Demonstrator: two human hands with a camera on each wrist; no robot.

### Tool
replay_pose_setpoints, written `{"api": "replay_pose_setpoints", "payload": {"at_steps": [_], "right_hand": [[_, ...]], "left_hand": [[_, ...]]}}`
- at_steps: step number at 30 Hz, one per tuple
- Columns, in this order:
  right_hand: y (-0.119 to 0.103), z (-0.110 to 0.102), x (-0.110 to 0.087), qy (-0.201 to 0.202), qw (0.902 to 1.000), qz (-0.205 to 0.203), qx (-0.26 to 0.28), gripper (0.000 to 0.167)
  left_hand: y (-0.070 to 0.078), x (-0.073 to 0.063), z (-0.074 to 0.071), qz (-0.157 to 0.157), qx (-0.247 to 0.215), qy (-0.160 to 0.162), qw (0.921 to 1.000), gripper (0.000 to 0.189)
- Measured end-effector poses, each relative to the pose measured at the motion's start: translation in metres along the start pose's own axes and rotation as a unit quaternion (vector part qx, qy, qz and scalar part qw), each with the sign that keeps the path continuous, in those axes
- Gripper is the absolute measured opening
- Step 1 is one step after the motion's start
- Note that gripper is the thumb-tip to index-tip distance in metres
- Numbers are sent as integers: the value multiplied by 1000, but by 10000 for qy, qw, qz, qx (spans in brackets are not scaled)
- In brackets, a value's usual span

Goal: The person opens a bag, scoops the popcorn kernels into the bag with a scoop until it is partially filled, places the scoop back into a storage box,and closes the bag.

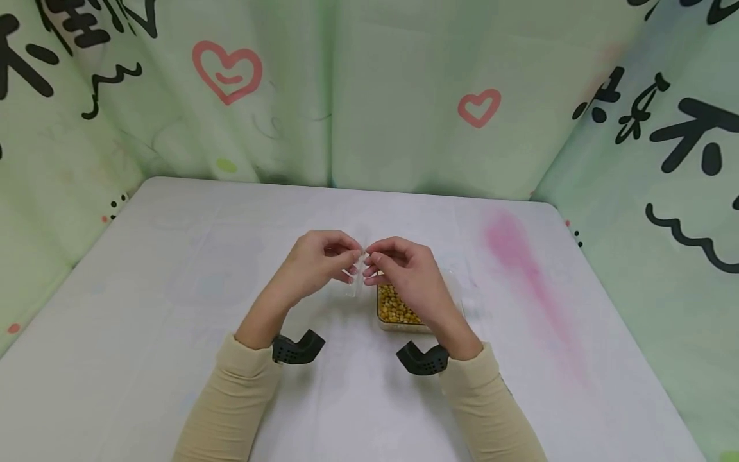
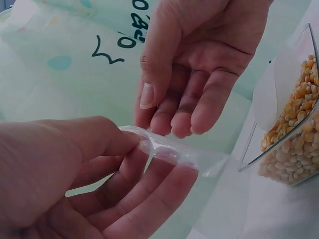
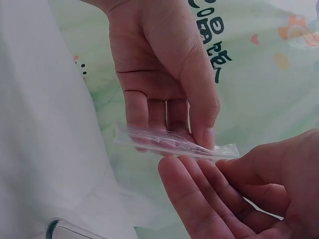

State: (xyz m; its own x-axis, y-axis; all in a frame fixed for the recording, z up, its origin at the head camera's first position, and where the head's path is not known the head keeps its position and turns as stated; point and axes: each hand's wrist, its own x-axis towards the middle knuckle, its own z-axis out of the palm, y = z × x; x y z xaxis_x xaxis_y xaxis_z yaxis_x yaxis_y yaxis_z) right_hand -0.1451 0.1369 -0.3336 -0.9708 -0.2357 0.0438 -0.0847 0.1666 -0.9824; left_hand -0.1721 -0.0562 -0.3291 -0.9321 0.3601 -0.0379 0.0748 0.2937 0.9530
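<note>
Between the two hands is a small clear plastic bag, seen as a narrow crinkled strip in the right wrist view. My left hand pinches it, thumb on one side and fingers behind the film. At the bag's upper edge, the thumb and forefinger of my right hand pinch close together, the other fingers loosely bent. Under the right hand stands a clear rectangular container of yellow corn kernels, partly hidden by that hand and wrist.
A pale, rounded translucent piece leans at the corn container's rim. The white-covered table has a pink stain on the right. Green curtains with black writing and red hearts stand behind and at both sides. Black cameras sit on both wrists.
</note>
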Motion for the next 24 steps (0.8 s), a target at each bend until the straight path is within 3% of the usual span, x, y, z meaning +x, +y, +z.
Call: {"api": "replay_pose_setpoints", "payload": {"at_steps": [9,19,24], "right_hand": [[-2,1,0,-49,9999,13,122,25],[-2,3,-1,-19,9994,-130,-330,25],[-1,3,-1,54,9985,-204,-511,22]], "left_hand": [[1,-1,2,115,87,97,9998,15],[0,0,11,354,312,391,9981,14],[-1,0,11,491,388,350,9974,17]]}}
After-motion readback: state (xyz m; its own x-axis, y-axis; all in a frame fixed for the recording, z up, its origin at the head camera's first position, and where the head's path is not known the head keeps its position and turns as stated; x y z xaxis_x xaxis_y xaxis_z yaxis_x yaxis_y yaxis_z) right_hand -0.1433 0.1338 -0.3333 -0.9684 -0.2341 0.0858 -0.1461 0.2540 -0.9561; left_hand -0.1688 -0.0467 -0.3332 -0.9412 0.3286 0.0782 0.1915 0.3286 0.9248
